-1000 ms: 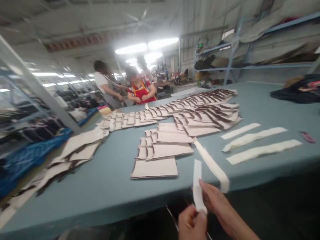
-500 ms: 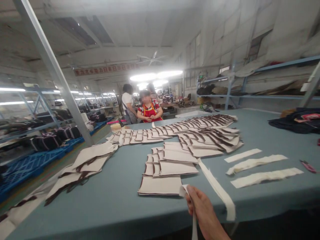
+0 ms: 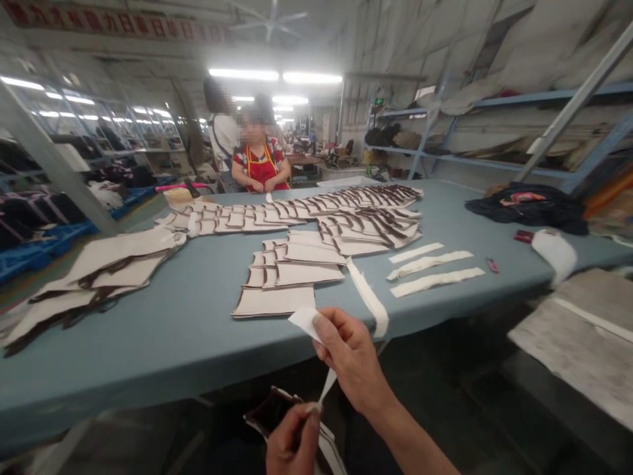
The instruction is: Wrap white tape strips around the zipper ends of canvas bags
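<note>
Both of my hands are closed on a narrow white strip [image 3: 305, 322]. My right hand [image 3: 349, 356] pinches it near its upper end, in front of the table edge, with a short flap sticking out to the left. Lower down, my left hand [image 3: 295, 439] grips the same strip, which runs between the two hands. Behind the left hand hangs a pale piece with dark edging [image 3: 273, 410], partly hidden. On the table nearest my right hand lie a stack of cream panels with dark edges [image 3: 273, 301] and a long cream strip [image 3: 366, 297].
Rows of overlapping cream panels [image 3: 306, 210] cross the blue-green table [image 3: 188, 343]. More panels [image 3: 113, 260] lie at the left. Three short strips [image 3: 435, 282], dark clothing [image 3: 524, 210] and a metal post [image 3: 59, 165] are around. A person in a red apron [image 3: 261, 168] stands across the table.
My left hand has come into view, gripping the strip below the right hand. The right hand has moved left and up in the picture. The camera view has tilted down and turned right.
</note>
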Tool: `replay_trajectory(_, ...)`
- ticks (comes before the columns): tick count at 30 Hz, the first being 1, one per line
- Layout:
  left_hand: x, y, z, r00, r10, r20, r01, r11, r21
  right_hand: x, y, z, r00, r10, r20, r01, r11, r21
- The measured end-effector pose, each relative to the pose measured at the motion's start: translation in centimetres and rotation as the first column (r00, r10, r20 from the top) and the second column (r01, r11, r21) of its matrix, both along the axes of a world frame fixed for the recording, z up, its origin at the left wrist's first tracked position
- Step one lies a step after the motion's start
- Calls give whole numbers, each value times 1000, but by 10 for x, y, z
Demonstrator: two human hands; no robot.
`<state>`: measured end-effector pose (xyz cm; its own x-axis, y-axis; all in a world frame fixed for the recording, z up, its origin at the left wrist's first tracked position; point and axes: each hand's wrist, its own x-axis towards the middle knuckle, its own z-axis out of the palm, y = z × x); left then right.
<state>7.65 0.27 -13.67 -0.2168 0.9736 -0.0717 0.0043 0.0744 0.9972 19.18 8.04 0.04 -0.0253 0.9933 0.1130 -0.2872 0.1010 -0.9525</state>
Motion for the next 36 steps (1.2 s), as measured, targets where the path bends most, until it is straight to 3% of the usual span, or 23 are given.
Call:
replay_trajectory(6,-7,-2,20,998,19,59,-12,992,-123,19,-20,1,996,76,36,-77,997,11)
replay_trajectory(10,-23,3,37,997,45,-61,-54,988,-147,35,-32,-3,991,73,113,-72,997,-17)
replay_trajectory(12,-26,2,49,998,11,-65,-21,989,-148,39,-37,-6,985,95,141,-90,995,-35)
replay_trajectory(17,-19,-8,78,948,-198,250,252,945,-208,39,-54,-20,953,185,239,-168,982,-88)
replay_trajectory(23,-14,-12,94,909,-170,380,253,951,-179,43,-69,-30,859,265,438,-225,964,-143)
replay_trajectory(28,-15,-12,94,926,-167,339,238,954,-181,40,-71,-32,873,309,378,-248,948,-201)
replay_trajectory(33,-17,-11,100,968,-194,157,219,963,-160,25,-73,-33,921,260,291,-172,940,-296)
replay_trajectory(36,-20,-11,104,969,-242,51,246,963,-106,22,-75,-32,925,242,293,-162,949,-272)
